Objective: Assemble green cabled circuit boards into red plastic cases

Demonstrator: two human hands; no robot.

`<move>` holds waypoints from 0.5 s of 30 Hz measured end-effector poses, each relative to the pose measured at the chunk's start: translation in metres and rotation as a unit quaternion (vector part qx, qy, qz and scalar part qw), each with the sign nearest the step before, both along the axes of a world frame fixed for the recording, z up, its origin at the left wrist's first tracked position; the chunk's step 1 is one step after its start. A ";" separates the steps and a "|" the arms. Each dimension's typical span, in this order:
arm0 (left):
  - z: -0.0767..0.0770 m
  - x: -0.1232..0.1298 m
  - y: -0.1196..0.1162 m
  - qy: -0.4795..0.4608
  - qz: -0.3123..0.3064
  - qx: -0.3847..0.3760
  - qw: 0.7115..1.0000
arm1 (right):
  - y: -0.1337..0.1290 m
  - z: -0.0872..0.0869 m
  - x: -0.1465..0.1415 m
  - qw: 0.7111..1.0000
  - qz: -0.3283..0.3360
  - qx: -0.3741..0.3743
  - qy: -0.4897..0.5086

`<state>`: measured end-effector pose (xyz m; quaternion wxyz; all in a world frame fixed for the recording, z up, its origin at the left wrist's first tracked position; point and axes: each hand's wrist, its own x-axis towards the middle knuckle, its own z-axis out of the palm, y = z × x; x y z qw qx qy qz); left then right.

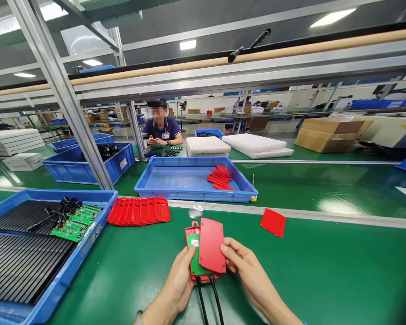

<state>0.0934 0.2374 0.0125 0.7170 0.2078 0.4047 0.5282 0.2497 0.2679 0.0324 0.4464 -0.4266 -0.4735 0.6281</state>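
My left hand grips a red plastic case with a green circuit board lying in it. A small white label sits on the board, and two black cables come out of the lower end. Between the thumb and fingers of my right hand is a flat red cover with screw holes at its corners. It overlaps the right part of the case, hiding much of the board. Whether cover and case touch, I cannot tell.
One red cover plate lies to the right. Several red cases stand in a row at left, beside a blue tray of circuit boards and cables. Red plates lie in another blue tray ahead. A person sits across the bench.
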 end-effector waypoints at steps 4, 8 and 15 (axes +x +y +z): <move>0.003 -0.001 0.000 0.028 0.006 0.008 1.000 | 0.014 -0.007 0.018 0.998 -0.027 -0.028 -0.045; 0.006 -0.005 0.000 0.047 0.020 0.025 0.998 | 0.029 -0.018 0.039 0.962 0.014 0.034 -0.270; 0.006 -0.006 0.002 0.051 0.027 0.053 0.997 | 0.010 -0.013 0.032 0.861 0.032 0.210 -0.463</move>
